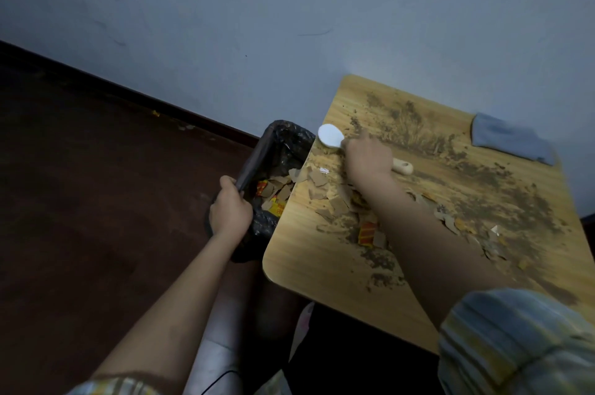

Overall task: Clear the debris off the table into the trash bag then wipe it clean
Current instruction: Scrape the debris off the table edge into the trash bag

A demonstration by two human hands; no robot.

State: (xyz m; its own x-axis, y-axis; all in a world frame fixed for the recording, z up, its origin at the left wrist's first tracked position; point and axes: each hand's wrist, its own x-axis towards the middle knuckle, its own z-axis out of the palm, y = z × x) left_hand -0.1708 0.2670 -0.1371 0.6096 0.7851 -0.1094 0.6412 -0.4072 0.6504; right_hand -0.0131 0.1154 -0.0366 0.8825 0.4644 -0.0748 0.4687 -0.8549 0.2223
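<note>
No legible text, label, brand, number or sign is found anywhere in the view. The red and yellow wrapper scraps [367, 232] lying among the debris on the table [289, 253] carry printed colour, but any lettering on them is too blurred and too small to make out. The similar scraps inside the trash bag [262, 227] are equally unreadable.
</note>
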